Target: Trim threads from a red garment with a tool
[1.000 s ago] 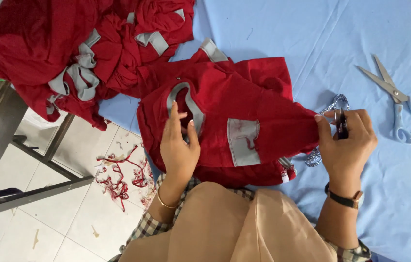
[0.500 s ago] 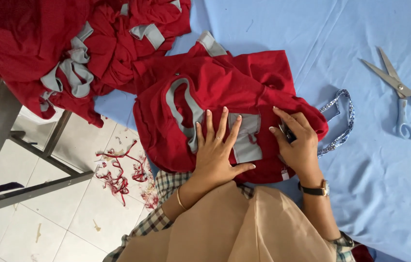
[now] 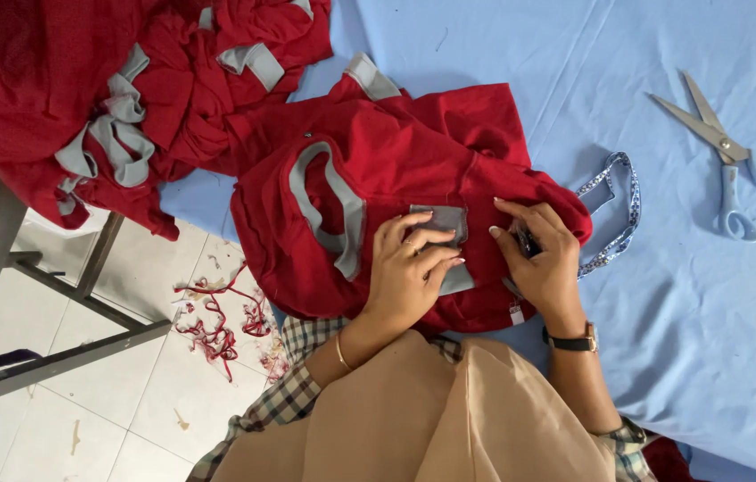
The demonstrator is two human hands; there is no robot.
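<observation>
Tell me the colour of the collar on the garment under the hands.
Grey, on a red garment; collar seen in the head view.

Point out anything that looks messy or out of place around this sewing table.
Red fabric scraps lie scattered on the tiled floor beside the table. The scissors lie open on the blue cloth. Both hands, left hand and right hand, press flat on the red garment; nothing looks damaged.
</observation>
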